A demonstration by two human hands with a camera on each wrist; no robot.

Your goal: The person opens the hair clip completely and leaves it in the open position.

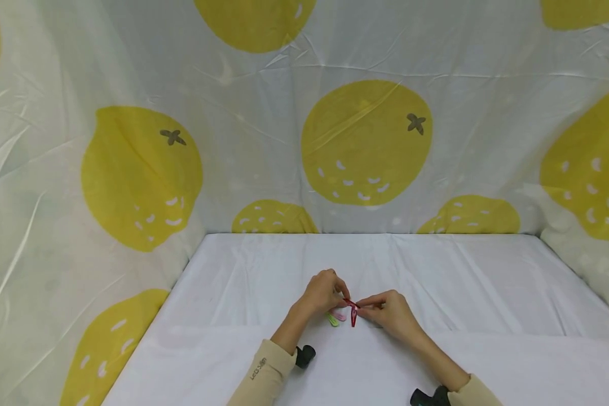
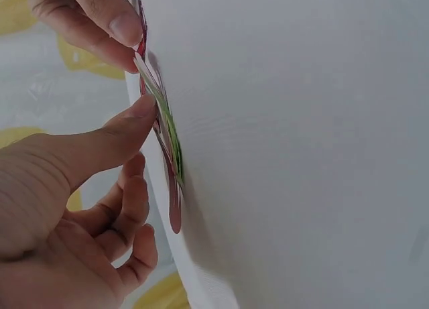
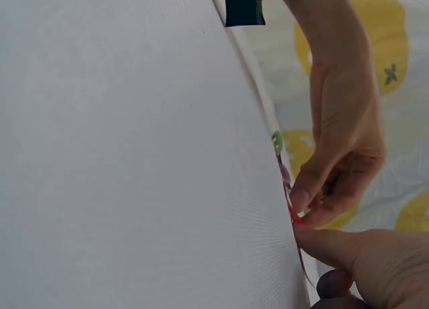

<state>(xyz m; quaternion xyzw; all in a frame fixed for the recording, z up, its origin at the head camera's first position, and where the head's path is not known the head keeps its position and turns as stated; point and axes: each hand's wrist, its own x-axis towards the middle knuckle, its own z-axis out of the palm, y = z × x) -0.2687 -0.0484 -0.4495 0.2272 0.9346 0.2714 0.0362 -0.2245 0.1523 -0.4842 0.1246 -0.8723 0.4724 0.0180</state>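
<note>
Near the middle of the table, my left hand (image 1: 326, 290) and right hand (image 1: 389, 313) meet at a red snap hair clip (image 1: 351, 303). The left thumb and fingers pinch its left end, and the right fingertips pinch the right end. A second red hair clip (image 1: 353, 318) points down beneath it; whether the two are joined cannot be told. Beside the left fingers lie a green hair clip (image 1: 332, 321) and a pink hair clip (image 1: 339, 316), close together. In the right wrist view the red clip (image 3: 295, 217) shows between both hands' fingertips, partly hidden.
White cloth covers the table (image 1: 233, 265). A curtain with printed yellow lemons (image 1: 367, 144) hangs behind it and along the sides. Dark wrist cameras sit at the left cuff (image 1: 305, 356) and the right cuff (image 1: 428, 396).
</note>
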